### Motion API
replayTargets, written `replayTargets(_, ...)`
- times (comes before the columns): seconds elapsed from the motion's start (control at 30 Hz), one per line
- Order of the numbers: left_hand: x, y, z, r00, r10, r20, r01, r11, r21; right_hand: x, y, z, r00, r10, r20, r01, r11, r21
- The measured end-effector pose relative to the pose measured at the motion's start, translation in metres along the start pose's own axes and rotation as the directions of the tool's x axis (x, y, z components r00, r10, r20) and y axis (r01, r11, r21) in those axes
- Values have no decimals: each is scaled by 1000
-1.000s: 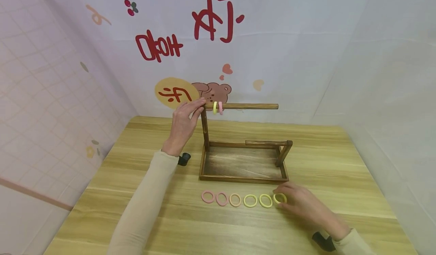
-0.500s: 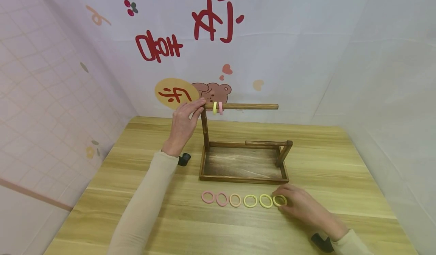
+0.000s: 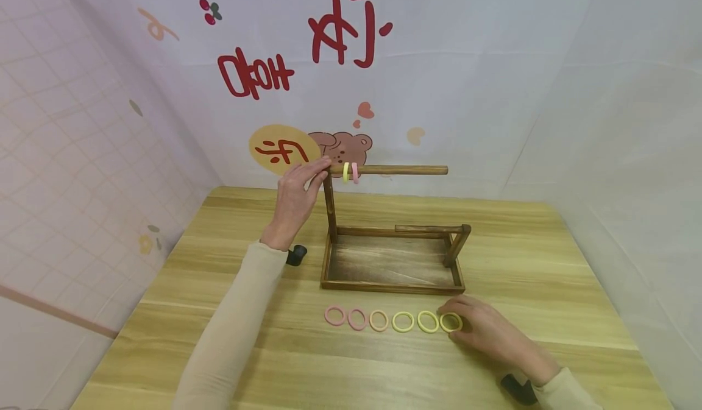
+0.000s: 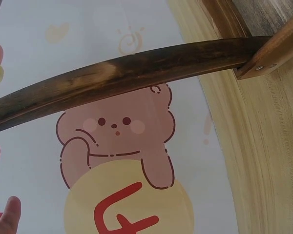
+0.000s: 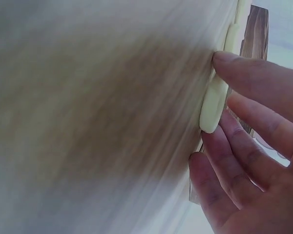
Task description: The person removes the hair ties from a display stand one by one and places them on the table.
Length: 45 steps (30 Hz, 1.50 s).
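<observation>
In the head view, my left hand [image 3: 296,197] touches the upper left corner of a wooden rack [image 3: 392,288], where its tall post meets the upper rod [image 3: 406,170]. A yellow ring [image 3: 346,172] and a pink ring [image 3: 354,173] hang on that rod near the hand. At the lower right, my right hand [image 3: 490,331] has thumb and fingers about the rightmost yellow ring [image 3: 458,317], which lies flat on the table. In the right wrist view the thumb and fingers meet opposite edges of this pale ring [image 5: 214,105].
Left of the right hand, a row of rings lies in front of the rack: yellow [image 3: 428,332], yellow [image 3: 403,331], orange [image 3: 378,331], pink [image 3: 357,329] and pink [image 3: 334,325]. A shorter, lower rod [image 3: 428,229] stands at the rack's right. White printed cloth [image 3: 466,93] hangs behind the table.
My right hand's fingers have shifted very slightly about the rightmost yellow ring, which stays on the table. My left hand and the rack keep their places.
</observation>
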<state>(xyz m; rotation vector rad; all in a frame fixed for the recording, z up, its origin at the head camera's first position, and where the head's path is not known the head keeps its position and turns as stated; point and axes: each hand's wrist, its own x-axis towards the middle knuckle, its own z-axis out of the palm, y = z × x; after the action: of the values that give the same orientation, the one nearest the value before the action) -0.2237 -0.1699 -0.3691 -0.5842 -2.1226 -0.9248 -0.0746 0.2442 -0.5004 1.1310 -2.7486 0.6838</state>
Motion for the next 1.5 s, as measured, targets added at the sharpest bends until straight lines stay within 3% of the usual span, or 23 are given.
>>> replayTargets(0.33, -1, 0, -2, 1000, 6, -4, -6, 1000, 7, 5, -3, -5, 1000, -19, -7, 19, 1000, -9)
replayTargets(0.63, -1, 0, -1, 1000, 4, 10, -4, 1000, 5, 26, -15, -24, 991, -9, -132, 10, 1000, 0)
replayTargets(0.93, -1, 0, -1, 1000, -1, 7, 1, 1000, 10, 57, -27, -48, 961, -7, -275, 27, 997, 71)
replayTargets(1.17, -1, 1, -1, 1000, -5, 10, 5, 1000, 7, 79, -36, -64, 925, -30, -379, 67, 994, 86)
replayTargets(1.5, 0, 2, -2, 1000, -5, 11, 5, 1000, 1, 107, -48, -79, 901, -57, -431, 132, 980, 148)
